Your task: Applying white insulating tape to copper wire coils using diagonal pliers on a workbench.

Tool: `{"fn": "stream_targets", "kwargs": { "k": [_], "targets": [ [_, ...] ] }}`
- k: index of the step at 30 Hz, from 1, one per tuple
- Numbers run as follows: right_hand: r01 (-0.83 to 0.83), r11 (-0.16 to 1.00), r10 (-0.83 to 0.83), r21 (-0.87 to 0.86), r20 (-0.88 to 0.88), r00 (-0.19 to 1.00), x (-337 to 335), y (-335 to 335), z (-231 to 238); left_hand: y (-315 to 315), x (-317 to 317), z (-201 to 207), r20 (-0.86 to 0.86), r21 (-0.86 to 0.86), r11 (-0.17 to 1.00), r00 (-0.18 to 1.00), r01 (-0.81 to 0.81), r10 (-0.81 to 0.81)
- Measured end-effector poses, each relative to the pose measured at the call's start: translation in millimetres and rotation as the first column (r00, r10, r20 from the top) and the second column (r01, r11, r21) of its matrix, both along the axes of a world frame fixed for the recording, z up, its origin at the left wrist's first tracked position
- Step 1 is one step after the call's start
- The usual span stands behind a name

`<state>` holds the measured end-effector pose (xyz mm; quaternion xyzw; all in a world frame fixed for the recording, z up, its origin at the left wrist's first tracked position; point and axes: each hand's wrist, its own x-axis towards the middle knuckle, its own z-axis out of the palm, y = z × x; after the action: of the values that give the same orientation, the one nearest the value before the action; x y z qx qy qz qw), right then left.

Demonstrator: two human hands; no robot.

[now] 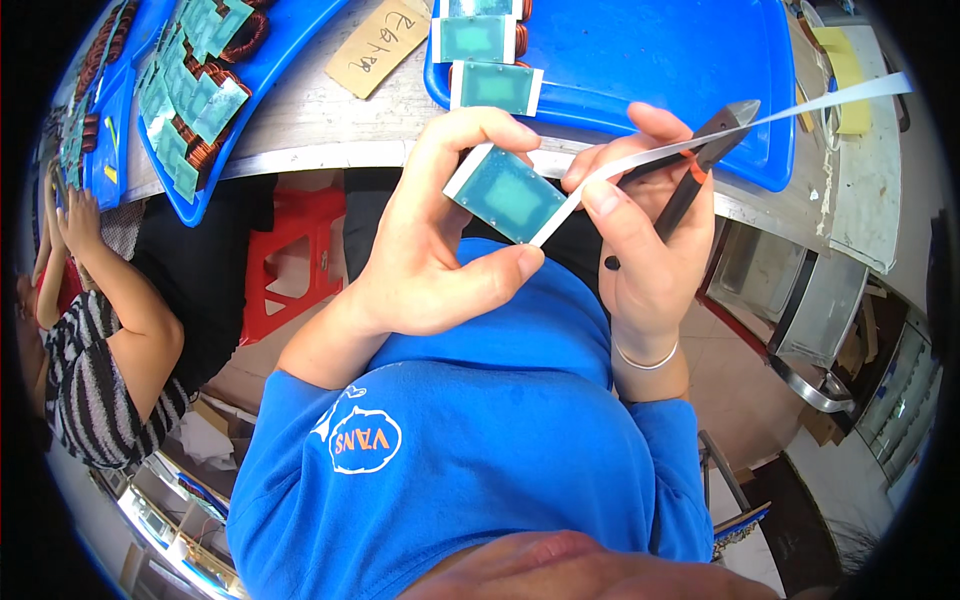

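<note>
Between the thumb and fingers of my left hand [425,235] is a small flat teal block [512,197], tilted, with white tape along its short ends. A long white tape strip [850,97] runs from the block's right end up to the far right. My right hand [650,245] pinches this strip near the block with thumb and forefinger. Dark-handled cutting pliers [712,150] with orange near the joint also rest in my right hand, their jaws pointing up and away. The block's underside is hidden.
Ahead, a blue tray [650,70] holds similar teal blocks [495,88] with copper windings. Another blue tray [180,205] of them stands left, beside a cardboard piece [375,48]. A co-worker's arm [135,310] reaches in at left. A red stool [300,235] stands below the table edge.
</note>
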<state>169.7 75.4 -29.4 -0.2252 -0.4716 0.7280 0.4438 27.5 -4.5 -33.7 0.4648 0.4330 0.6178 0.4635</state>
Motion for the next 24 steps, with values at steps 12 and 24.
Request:
{"fn": "stream_targets", "kwargs": {
  "k": [12, 24],
  "targets": [
    [0.028, 0.997, -0.03, 0.066, 0.033, 0.999, -1.1, 0.8, -1.2, 1.7, 5.7, 5.5, 0.059, -0.078, 0.995, 0.996, -0.066, 0.071],
    [-0.141, 0.946, 0.021, 0.292, 0.381, 0.925, 26.7, 8.9, 6.1, 4.6, -13.0, 7.9, 0.161, 0.063, 0.992, 0.982, -0.113, 0.101]
  ]
}}
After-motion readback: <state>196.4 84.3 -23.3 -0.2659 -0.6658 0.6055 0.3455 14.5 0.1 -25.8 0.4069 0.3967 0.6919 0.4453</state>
